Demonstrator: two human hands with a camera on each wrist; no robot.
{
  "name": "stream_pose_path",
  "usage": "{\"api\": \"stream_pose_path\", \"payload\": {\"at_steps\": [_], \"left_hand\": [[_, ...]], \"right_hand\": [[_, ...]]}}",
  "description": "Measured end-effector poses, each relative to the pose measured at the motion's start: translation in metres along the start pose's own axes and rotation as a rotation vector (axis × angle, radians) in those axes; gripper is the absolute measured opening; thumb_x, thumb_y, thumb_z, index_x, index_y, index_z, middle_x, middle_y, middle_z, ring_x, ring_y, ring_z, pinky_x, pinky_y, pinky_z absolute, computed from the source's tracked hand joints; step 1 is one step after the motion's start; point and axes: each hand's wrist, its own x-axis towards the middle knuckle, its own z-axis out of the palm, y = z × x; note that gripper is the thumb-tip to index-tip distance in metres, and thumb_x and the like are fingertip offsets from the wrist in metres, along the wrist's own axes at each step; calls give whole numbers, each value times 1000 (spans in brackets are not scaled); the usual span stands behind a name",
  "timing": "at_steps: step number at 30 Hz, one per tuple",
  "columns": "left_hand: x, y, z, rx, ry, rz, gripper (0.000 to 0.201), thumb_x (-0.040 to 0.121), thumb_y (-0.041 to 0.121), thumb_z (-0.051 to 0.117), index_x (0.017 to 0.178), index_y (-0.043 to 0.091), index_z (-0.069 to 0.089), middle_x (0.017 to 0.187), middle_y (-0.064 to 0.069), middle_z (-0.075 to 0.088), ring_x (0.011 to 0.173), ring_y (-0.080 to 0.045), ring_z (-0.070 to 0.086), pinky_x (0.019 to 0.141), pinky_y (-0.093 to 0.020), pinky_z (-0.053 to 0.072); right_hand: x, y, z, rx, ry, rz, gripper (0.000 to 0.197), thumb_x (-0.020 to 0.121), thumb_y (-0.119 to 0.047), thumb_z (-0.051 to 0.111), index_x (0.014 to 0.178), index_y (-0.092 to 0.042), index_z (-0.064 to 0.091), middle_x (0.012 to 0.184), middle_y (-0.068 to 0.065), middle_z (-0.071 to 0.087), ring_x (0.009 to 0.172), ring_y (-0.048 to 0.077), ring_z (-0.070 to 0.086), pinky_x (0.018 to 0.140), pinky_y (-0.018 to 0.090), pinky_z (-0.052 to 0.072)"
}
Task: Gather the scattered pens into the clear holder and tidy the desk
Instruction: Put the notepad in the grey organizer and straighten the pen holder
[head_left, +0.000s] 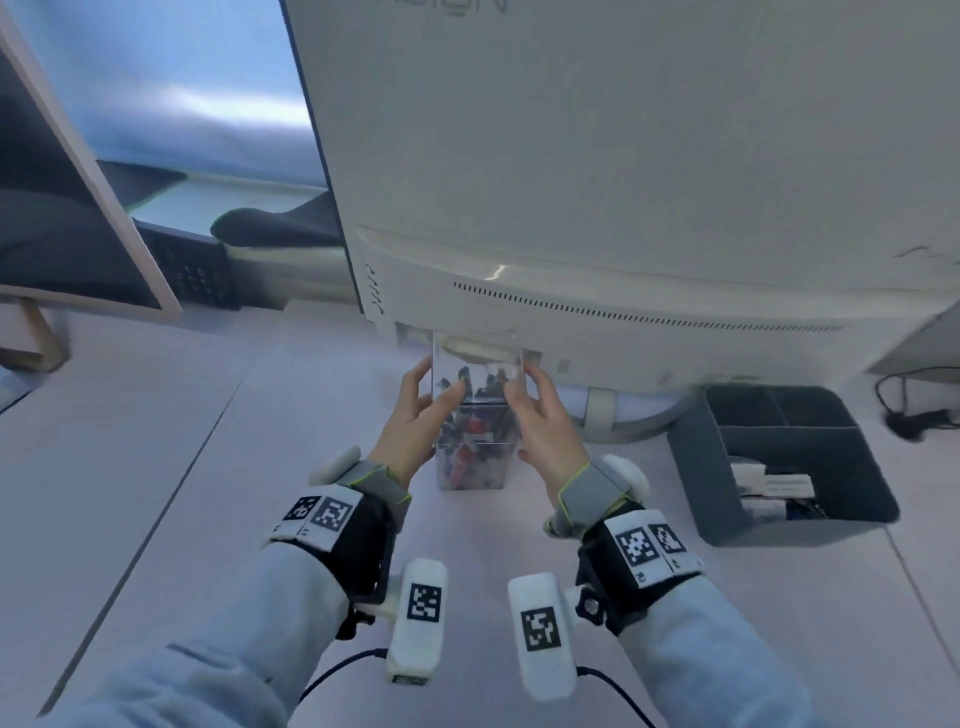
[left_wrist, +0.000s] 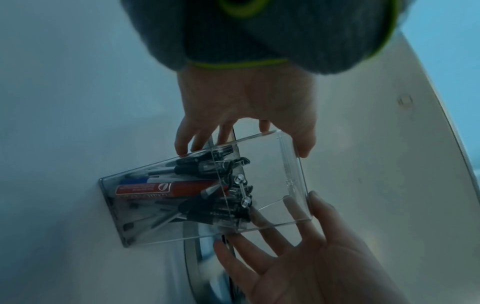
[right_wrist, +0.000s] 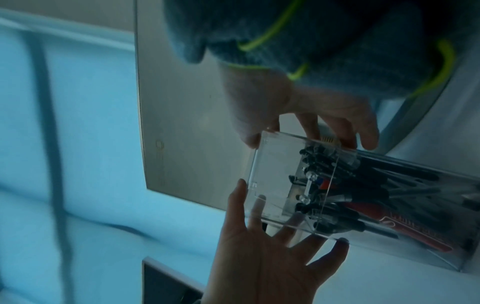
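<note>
Clear holder (head_left: 470, 415) stands upright on the bench (head_left: 156, 467), just in front of the monitor (head_left: 623, 182) base, pens (left_wrist: 197, 195) already packed inside w/ a red marker (left_wrist: 155, 190) among them. Left hand (head_left: 415, 421) and right hand (head_left: 540, 421) flank its upper walls, each grip wide, fingers near straight and spread, touching the sides rather than clamping. Looks like the final placing/squaring step: best to keep pressure even both sides, low on the walls if sliding, so the tall box doesn't tip; ease off both together. Grey organiser (head_left: 779, 462) sits well apart to the right. Hard to tell: whether any pens lie stray elsewhere, exact pen count, organiser contents; wrist views are dim and blurred.
</note>
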Motion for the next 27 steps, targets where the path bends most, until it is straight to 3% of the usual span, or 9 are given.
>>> {"api": "stream_pose_path", "payload": {"at_steps": [5, 9, 11, 14, 16, 20, 22, 24, 27], "left_hand": [[0, -3, 12, -19, -28, 11, 53, 87, 42, 50, 132, 40, 23, 130, -4, 51, 103, -15, 55, 87, -35, 38], [1, -8, 21, -14, -18, 3, 56, 85, 44, 52, 133, 41, 23, 135, -7, 47, 124, -21, 45, 107, -45, 36], [2, -8, 24, -24, -17, 5, 56, 85, 42, 53, 132, 41, 22, 136, -6, 47, 128, -22, 41, 108, -46, 34], [7, -4, 23, -45, 2, 19, 56, 86, 41, 53, 132, 41, 22, 136, -6, 46, 129, -21, 41, 106, -42, 36], [7, -3, 21, -49, 12, 23, 55, 86, 39, 53, 133, 39, 22, 137, -6, 46, 129, -21, 40, 102, -38, 36], [14, 8, 20, -54, 23, 22, 56, 87, 37, 52, 134, 37, 22, 137, -5, 46, 128, -20, 41, 96, -35, 35], [23, 30, 13, -92, 103, 99, 55, 88, 35, 51, 135, 37, 21, 136, -5, 46, 124, -19, 42, 94, -34, 33], [28, 38, 7, -107, 93, 94, 55, 89, 34, 50, 135, 37, 21, 134, -6, 47, 115, -19, 45, 93, -34, 33], [31, 44, -2, -111, 97, 92, 55, 90, 34, 48, 137, 38, 20, 124, -2, 49, 107, -19, 48, 89, -34, 35]], "right_hand": [[2, 9, -15, -3, 20, -17, 43, 93, -34, 43, 135, -31, 32, 116, -5, 53, 99, 9, 53, 85, 28, 40], [4, 15, -24, -17, 36, 2, 42, 92, -35, 44, 133, -34, 34, 113, -11, 55, 115, 15, 51, 101, 38, 40], [7, 14, -26, -10, 48, -5, 37, 92, -33, 45, 129, -35, 39, 111, -12, 57, 117, 18, 53, 105, 44, 40], [11, 10, -24, -30, 45, -34, 40, 91, -34, 46, 130, -33, 39, 127, -3, 56, 118, 20, 54, 104, 50, 42], [11, 9, -23, -49, 38, -43, 44, 91, -35, 46, 134, -31, 35, 134, 0, 53, 119, 18, 52, 104, 47, 41], [15, -5, -32, -96, -30, -68, 43, 95, -34, 39, 137, -28, 33, 124, -9, 51, 115, 10, 47, 95, 29, 36], [32, -33, -53, -280, 1, -193, 43, 95, -38, 36, 137, -28, 34, 129, -12, 44, 123, 8, 37, 102, 29, 29], [54, -27, -87, -549, 201, -253, 45, 95, -34, 39, 138, -22, 34, 143, -1, 40, 132, 19, 34, 112, 36, 25], [70, -3, -113, -830, 237, -89, 58, 92, -37, 43, 143, -20, 20, 153, 14, 22, 139, 33, 22, 115, 48, 20]]}}
